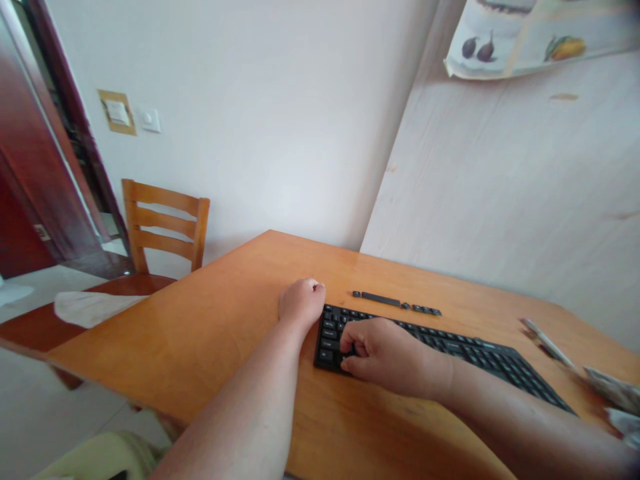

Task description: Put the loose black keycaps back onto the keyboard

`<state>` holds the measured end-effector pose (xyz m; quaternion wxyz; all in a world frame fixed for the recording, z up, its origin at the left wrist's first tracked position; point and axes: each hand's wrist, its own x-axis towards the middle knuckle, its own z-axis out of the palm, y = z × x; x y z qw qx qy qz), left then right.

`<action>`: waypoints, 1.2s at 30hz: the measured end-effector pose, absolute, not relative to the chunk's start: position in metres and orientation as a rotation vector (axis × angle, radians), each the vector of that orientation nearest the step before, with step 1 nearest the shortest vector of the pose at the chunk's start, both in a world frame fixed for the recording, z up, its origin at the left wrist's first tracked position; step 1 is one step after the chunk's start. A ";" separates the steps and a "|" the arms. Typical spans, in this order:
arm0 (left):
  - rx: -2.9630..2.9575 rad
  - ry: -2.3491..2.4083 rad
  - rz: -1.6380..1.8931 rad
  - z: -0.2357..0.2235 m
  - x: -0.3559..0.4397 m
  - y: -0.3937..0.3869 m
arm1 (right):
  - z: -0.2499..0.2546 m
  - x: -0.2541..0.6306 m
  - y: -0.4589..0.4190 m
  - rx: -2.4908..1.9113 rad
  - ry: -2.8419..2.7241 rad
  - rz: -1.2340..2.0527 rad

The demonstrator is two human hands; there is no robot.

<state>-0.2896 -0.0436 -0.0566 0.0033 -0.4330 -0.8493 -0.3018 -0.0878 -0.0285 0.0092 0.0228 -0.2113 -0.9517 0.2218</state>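
A black keyboard point(473, 353) lies at a slant on the wooden table. My left hand point(301, 301) is closed in a fist against its far left corner; whatever is inside the fist is hidden. Over the near left keys, my right hand point(383, 350) has its thumb and bent index finger pinched around a dark keycap in the bottom row, and its palm covers the keys beside it. Behind the keyboard, loose keycaps lie in a line: a small one point(357, 294), a long space bar point(381, 299) and several more small keycaps point(424, 309) to its right.
The wooden table point(240, 307) meets the wall at the back. On its right side lie a pen-like stick point(547, 340) and a crumpled plastic bag point(613, 387). A wooden chair point(167, 230) with a white cloth point(97, 310) on it stands at the left.
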 end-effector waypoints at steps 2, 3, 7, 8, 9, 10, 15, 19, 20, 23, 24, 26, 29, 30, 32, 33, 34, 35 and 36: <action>-1.359 -2.674 -0.947 -0.056 -0.289 -0.044 | 0.008 -0.088 -0.030 -0.645 -2.952 0.686; -1.357 -2.681 -0.946 -0.055 -0.289 -0.045 | 0.008 -0.088 -0.030 -0.643 -2.954 0.687; -1.353 -2.689 -0.944 -0.055 -0.289 -0.045 | 0.009 -0.090 -0.030 -0.643 -2.959 0.686; -1.354 -2.688 -0.942 -0.055 -0.289 -0.045 | 0.009 -0.091 -0.029 -0.647 -2.962 0.688; -1.355 -2.687 -0.939 -0.055 -0.289 -0.045 | 0.008 -0.092 -0.029 -0.648 -2.967 0.693; -1.353 -2.686 -0.936 -0.054 -0.289 -0.045 | 0.008 -0.093 -0.029 -0.642 -2.972 0.698; -1.359 -2.684 -0.929 -0.053 -0.288 -0.046 | 0.008 -0.096 -0.028 -0.611 -2.972 0.737; -1.352 -2.696 -0.915 -0.053 -0.288 -0.046 | 0.011 -0.097 -0.029 -0.645 -2.981 0.815; -1.351 -2.696 -0.913 -0.053 -0.288 -0.045 | 0.011 -0.097 -0.029 -0.647 -2.980 0.831; -1.352 -2.688 -0.918 -0.054 -0.288 -0.045 | 0.013 -0.098 -0.027 -0.642 -2.983 0.877; -1.352 -2.685 -0.921 -0.054 -0.288 -0.045 | 0.013 -0.099 -0.026 -0.637 -2.987 0.879; -1.349 -2.688 -0.926 -0.054 -0.288 -0.044 | 0.014 -0.100 -0.025 -0.640 -2.993 0.863; -1.335 -2.708 -0.930 -0.054 -0.288 -0.044 | 0.013 -0.101 -0.026 -0.672 -2.993 0.858; -1.334 -2.710 -0.932 -0.054 -0.288 -0.044 | 0.012 -0.101 -0.027 -0.683 -2.990 0.859; -1.339 -2.706 -0.937 -0.054 -0.288 -0.044 | 0.010 -0.099 -0.030 -0.691 -2.972 0.838; -1.345 -2.703 -0.940 -0.054 -0.288 -0.045 | 0.009 -0.098 -0.032 -0.697 -2.961 0.813; -1.351 -2.700 -0.942 -0.054 -0.288 -0.045 | 0.008 -0.097 -0.034 -0.708 -2.950 0.777; -1.357 -2.699 -0.945 -0.054 -0.288 -0.045 | 0.007 -0.095 -0.036 -0.719 -2.940 0.734; -1.360 -2.698 -0.949 -0.054 -0.288 -0.046 | 0.006 -0.093 -0.039 -0.728 -2.936 0.687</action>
